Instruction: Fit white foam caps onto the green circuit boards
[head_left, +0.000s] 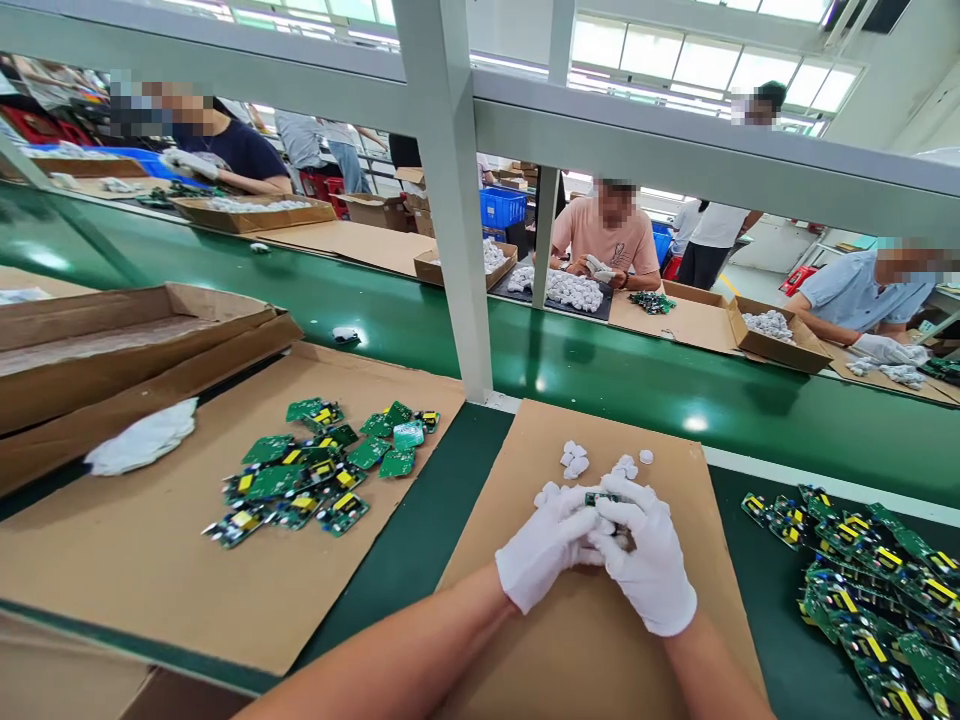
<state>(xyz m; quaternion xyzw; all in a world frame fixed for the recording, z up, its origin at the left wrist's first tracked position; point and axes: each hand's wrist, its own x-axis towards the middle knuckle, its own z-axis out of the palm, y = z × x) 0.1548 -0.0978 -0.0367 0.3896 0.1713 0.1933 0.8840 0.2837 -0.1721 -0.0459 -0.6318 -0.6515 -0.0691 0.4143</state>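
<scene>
Above cardboard sheet (570, 650), left hand (546, 545) and right hand (649, 555) pinching circuit board (598, 497) between them (white pieces (574, 466) lying just beyond); glove fabric (670, 602) could be snagging board edges, loosening grip, causing drop.

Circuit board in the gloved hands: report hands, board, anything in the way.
Left hand and right hand together on circuit board. Board mostly covered by them. White pieces close beyond, on cardboard.
</scene>
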